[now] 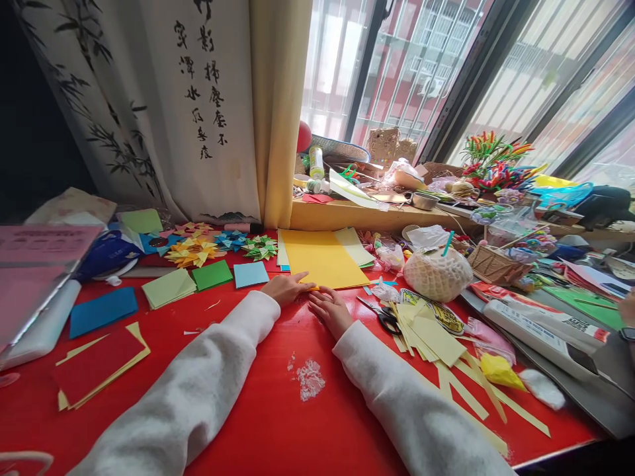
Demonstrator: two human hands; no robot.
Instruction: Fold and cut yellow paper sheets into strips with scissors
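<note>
Resting side by side on the red table (pixel 268 423), both hands meet at the near edge of the yellow sheet (pixel 322 261). The left hand (pixel 286 287) lies palm down with its fingers stretched flat, the fingertips pressing on the sheet's near left corner. The right hand (pixel 330 309) sits just beside it, also palm down, fingers loosely extended and touching the sheet's near edge; neither hand grips anything. Both arms wear white fleecy sleeves.

The yellow sheet lies flat in the middle of the table, on top of a few paler sheets that stick out at its far right side. Just right of the right hand are scissors (pixel 384 317) with black handles, and beyond them a pile of pale yellow strips (pixel 436 344). A netted round fruit (pixel 436 274) stands near the sheet's right edge. To the left lie a light blue square (pixel 251 274), a green square (pixel 211 274), a pale green stack (pixel 169 288) and a blue sheet (pixel 102 310), with folded paper stars (pixel 194 251) behind them by the curtain (pixel 198 106). A cluttered windowsill (pixel 357 213) runs along the far side.
</note>
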